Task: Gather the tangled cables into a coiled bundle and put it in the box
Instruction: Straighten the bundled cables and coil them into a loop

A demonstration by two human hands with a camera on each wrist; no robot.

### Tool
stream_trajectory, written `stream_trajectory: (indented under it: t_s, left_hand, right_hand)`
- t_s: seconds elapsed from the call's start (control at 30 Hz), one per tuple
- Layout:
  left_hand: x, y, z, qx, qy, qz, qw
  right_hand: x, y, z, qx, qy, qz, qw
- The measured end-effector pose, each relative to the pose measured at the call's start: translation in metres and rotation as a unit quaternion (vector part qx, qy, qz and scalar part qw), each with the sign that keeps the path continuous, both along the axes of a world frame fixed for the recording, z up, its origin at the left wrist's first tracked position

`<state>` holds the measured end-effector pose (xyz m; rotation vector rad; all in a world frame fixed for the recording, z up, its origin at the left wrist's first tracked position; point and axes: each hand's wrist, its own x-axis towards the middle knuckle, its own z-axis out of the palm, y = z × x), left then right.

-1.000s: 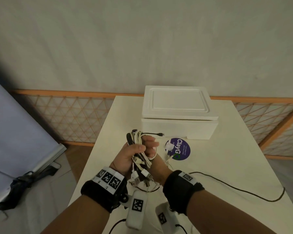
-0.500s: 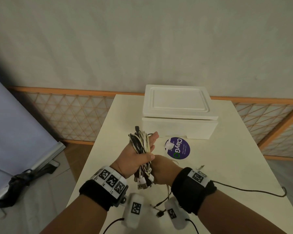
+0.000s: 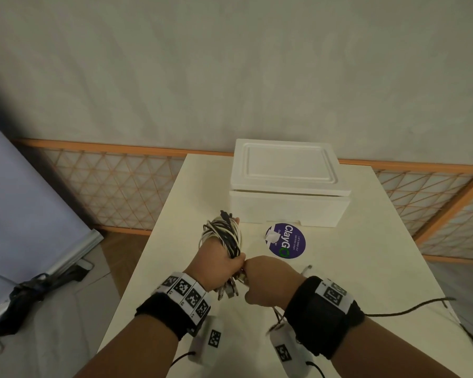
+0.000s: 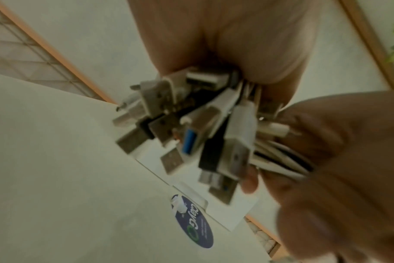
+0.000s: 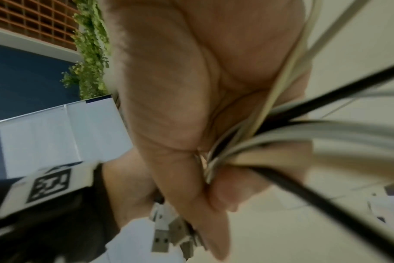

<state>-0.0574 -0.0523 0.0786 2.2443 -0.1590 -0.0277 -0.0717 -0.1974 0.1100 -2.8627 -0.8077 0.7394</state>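
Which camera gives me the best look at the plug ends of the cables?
The left wrist view: the plug ends fan out below the left hand, close up though blurred. The head view shows only a small cluster under that fist; the right wrist view catches a few at the bottom edge.

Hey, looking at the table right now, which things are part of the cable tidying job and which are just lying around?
Part of the job:
- cable bundle, gripped in the left hand
- loose cable ends held by the right hand
- white foam box, lid on

Just lying about:
- round purple sticker on the table
- black cord trailing off the right edge
- dark bag on the floor
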Motion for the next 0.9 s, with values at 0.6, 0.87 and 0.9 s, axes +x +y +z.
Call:
stream_trajectory:
  t_s: [0.6, 0.87, 0.9]
  left_hand:
    - [-0.015, 0.000, 0.021, -0.202, 0.176, -0.159, 0.950]
    - [-0.012, -0.014, 0.034, -0.313, 0.181, -0.220, 0.906]
    - [-0.012, -0.015, 0.031, -0.337, 0.184, -0.230, 0.894]
  right_hand:
    - [0.061, -0.026, 0.059, 0.283, -0.153, 0.113, 0.940]
    - [0.075, -0.030, 0.035, 0.537, 0.202, -0.028, 0.819]
    - [0.074, -0.031, 0.030, 0.559, 0.249, -0.045, 0.790]
